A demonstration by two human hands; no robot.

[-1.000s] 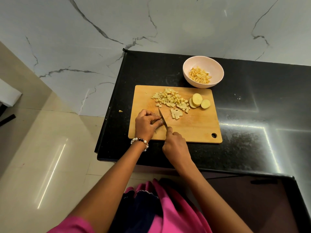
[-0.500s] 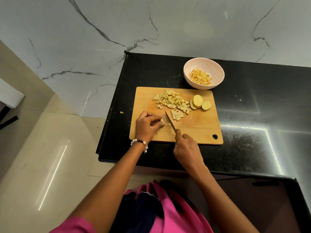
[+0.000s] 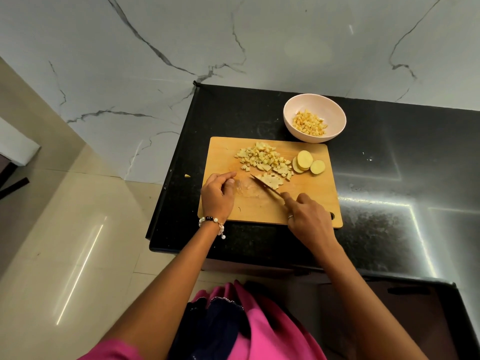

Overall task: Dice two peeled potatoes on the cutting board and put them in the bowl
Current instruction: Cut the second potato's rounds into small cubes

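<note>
Two hands over one wooden cutting board (image 3: pixel 306 201) on a black counter (image 3: pixel 389 178). Right hand (image 3: pixel 309 219): fingers wrapped round the handle of a knife (image 3: pixel 267 187), blade angled against a small clump of cut potato (image 3: pixel 272 181). Left hand (image 3: pixel 217 196): loosely curled, holding nothing, resting on the board left of the blade. Diced potato heap (image 3: pixel 265 159): beyond both hands. Three potato slices (image 3: pixel 307 162): right of the heap. Pink bowl (image 3: pixel 335 118): past the board's far edge, holding dice.
</note>
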